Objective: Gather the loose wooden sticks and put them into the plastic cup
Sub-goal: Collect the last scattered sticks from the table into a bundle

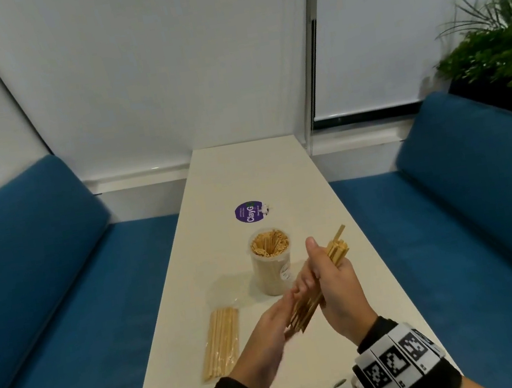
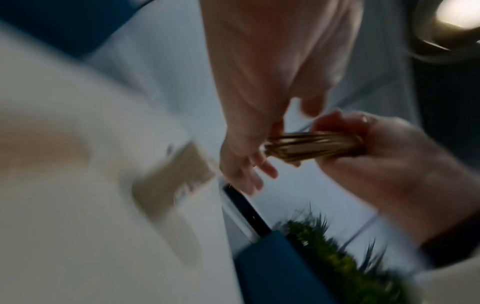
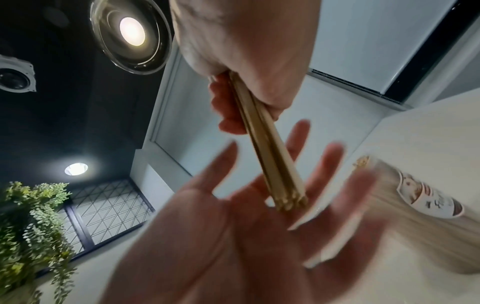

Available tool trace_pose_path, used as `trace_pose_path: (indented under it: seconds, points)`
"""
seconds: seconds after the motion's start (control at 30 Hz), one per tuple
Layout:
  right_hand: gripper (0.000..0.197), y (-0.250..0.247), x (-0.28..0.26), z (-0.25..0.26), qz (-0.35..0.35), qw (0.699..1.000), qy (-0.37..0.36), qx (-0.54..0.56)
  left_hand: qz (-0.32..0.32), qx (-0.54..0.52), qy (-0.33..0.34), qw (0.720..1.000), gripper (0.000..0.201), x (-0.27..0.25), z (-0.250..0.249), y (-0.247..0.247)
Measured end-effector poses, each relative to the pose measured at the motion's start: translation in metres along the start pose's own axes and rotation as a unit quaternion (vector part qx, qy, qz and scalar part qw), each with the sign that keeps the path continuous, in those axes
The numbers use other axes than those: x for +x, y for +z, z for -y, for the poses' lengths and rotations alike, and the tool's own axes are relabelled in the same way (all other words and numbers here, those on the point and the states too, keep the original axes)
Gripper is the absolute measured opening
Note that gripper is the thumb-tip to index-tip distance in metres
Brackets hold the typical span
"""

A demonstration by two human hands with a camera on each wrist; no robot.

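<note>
My right hand (image 1: 331, 282) grips a bundle of thin wooden sticks (image 1: 337, 249), tilted, above the white table (image 1: 314, 191). My left hand (image 1: 274, 324) is open with straight fingers, its palm at the bundle's lower ends. In the right wrist view the sticks (image 3: 270, 156) run from the right hand (image 3: 241, 82) down to the left hand (image 3: 246, 236). The left wrist view is blurred but shows the bundle (image 2: 311, 147) in the right hand (image 2: 376, 164) with the left hand (image 2: 246, 168) beside it. The clear plastic cup (image 1: 272, 267) stands upright just left of the hands, packed with sticks.
A clear packet of more sticks (image 1: 222, 341) lies flat on the table left of my left forearm. A purple round sticker (image 1: 250, 213) lies behind the cup. Blue sofas (image 1: 44, 275) flank the narrow table. Green plants (image 1: 492, 52) stand at the back right.
</note>
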State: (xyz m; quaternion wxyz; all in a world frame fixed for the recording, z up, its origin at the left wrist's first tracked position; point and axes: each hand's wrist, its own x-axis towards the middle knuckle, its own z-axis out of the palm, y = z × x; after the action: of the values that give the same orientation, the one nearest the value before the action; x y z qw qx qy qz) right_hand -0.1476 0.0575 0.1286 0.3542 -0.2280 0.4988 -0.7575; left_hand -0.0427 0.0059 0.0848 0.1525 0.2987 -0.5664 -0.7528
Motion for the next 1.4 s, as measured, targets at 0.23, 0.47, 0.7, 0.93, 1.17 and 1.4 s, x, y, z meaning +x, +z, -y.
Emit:
trace_pose_path:
  seconds: [0.23,0.47,0.7,0.93,1.17,1.4]
  points:
    - [0.046,0.003,-0.01,-0.003,0.024,0.998,0.005,-0.065,0.067,0.298,0.151,0.94,0.023,-0.007,-0.009,-0.001]
    - [0.081,-0.02,-0.005,0.003,-0.006,0.96,-0.104,-0.259,0.051,0.361,0.167,0.916,0.012,-0.012,0.001,-0.003]
    - [0.05,-0.032,-0.009,0.004,0.074,0.8,-0.231,-0.548,0.048,0.374,0.146,0.915,0.013,-0.016,0.0,-0.002]
    - [0.048,-0.03,-0.011,0.0,0.024,0.936,-0.057,-0.347,0.056,0.378,0.133,0.915,0.012,-0.019,0.002,-0.003]
    - [0.03,-0.026,-0.005,0.007,0.073,0.947,-0.019,-0.314,0.064,0.318,0.111,0.939,0.014,-0.016,0.002,-0.004]
    - [0.023,-0.014,-0.011,0.013,0.031,0.934,-0.141,-0.328,-0.026,-0.405,-0.112,0.907,0.06,-0.011,0.009,-0.014]
